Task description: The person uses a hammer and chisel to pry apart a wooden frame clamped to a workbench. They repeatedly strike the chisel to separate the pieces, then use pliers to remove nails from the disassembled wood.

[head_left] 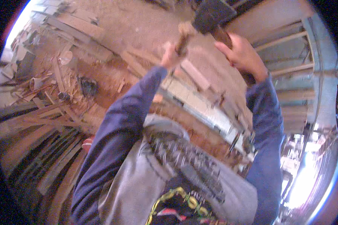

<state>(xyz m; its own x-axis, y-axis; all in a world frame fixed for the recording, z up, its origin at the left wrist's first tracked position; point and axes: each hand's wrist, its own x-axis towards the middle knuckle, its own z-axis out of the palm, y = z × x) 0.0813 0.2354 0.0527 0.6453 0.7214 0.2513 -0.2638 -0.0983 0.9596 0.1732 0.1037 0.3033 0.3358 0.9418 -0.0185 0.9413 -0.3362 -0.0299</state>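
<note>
Both my arms, in dark blue sleeves, are raised in front of me. My left hand (171,56) is closed around a short pale wooden piece (184,35) that sticks up from the fist. My right hand (244,56) grips a dark brown handle (222,36) just under a dark grey blocky head (213,14). The pale piece and the dark head nearly touch near the top of the view. Motion blur hides finer detail. My grey top with a printed front fills the lower middle.
Below my hands runs a long workbench (199,105) with a pale strip and wood offcuts. Planks and scrap wood (52,86) lie over reddish sawdust ground at the left. Wooden frames (289,67) stand at the right, with a bright opening (300,183) at the lower right.
</note>
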